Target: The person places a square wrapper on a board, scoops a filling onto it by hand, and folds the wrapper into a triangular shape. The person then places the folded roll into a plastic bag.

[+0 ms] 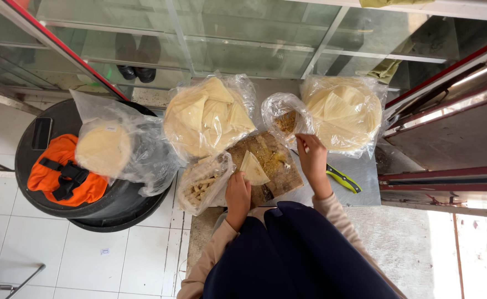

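Note:
My left hand (237, 195) holds a pale triangular pastry sheet (253, 169) over a wooden cutting board (276, 160). My right hand (312, 156) is raised beside a small clear bag of crumbly brown filling (285, 119); its fingers are curled and look to be pinching something, though I cannot make out what. Crumbs of filling lie scattered on the board.
Two big plastic bags of folded pastry sheets (207, 116) (343, 111) lie behind the board. A bag of small finished pieces (202, 185) sits left of it. A green-handled knife (343, 178) lies at the right. On a black drum (116, 205) rest a bag of round sheets (105, 147), an orange bag (61, 174) and a phone (42, 133).

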